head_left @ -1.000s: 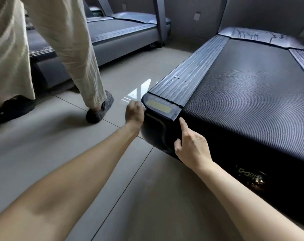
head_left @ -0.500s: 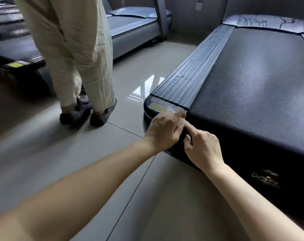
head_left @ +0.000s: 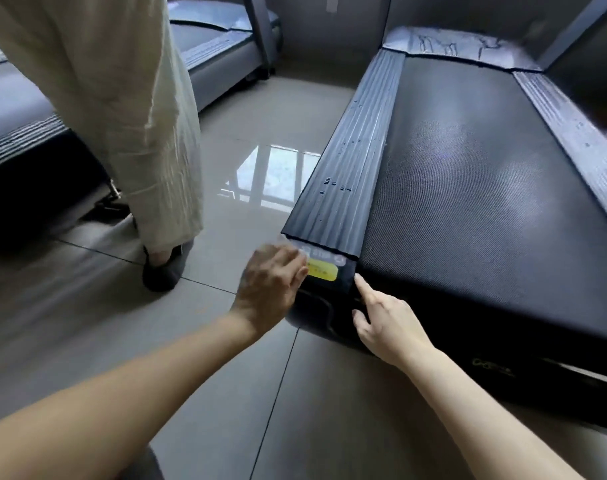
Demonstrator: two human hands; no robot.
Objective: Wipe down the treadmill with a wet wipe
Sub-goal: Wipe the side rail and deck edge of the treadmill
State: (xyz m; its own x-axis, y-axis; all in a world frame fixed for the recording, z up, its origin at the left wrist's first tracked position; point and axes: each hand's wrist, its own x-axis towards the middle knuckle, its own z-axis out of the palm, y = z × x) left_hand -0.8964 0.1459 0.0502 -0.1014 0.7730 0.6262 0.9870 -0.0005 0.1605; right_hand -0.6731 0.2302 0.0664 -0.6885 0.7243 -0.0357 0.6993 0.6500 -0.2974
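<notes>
The treadmill [head_left: 468, 209] is showing a yellow sticker [head_left: 323, 270] on its rear corner cap and a rear logo [head_left: 491, 367], both too blurred to read.

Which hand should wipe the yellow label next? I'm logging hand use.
Probably the left hand: it lies against the yellow label. The right hand only points a finger at the treadmill corner.

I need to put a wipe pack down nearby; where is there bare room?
Free: the black textured treadmill belt between its ribbed side rails, and the grey floor tiles left of the rail. Crowded: the rear corner cap, where left hand and right hand work.
</notes>
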